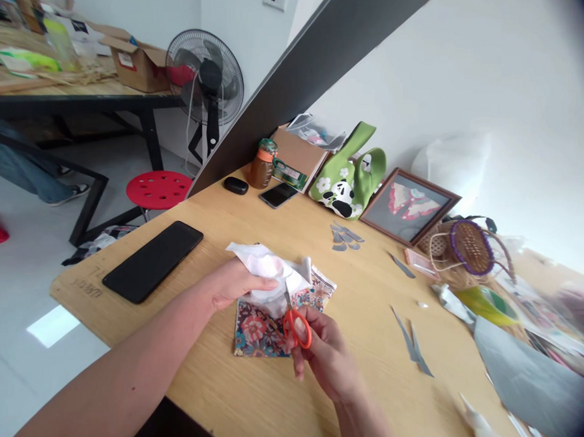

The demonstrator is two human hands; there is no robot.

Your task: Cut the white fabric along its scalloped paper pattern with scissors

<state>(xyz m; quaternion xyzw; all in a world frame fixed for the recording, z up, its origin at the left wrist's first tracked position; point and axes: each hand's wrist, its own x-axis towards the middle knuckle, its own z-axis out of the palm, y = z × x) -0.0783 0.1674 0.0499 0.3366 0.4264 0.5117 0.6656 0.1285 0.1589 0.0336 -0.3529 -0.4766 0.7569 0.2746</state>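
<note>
My left hand (234, 283) is closed round a crumpled piece of white and pink fabric (270, 272), held just above the wooden table (242, 397). My right hand (326, 357) grips small orange-handled scissors (295, 322), whose blades point up into the edge of the white fabric. Under both hands a floral patterned cloth (259, 331) lies flat on the table.
A black phone (152, 260) lies to the left, a smaller phone (278, 194) and a black case (235, 185) farther back. Grey scraps (412, 342), a panda bag (351, 186), a framed picture (409, 206) and a woven basket (470, 247) lie right. A red stool (158, 188) and fan (205, 79) stand beyond the table.
</note>
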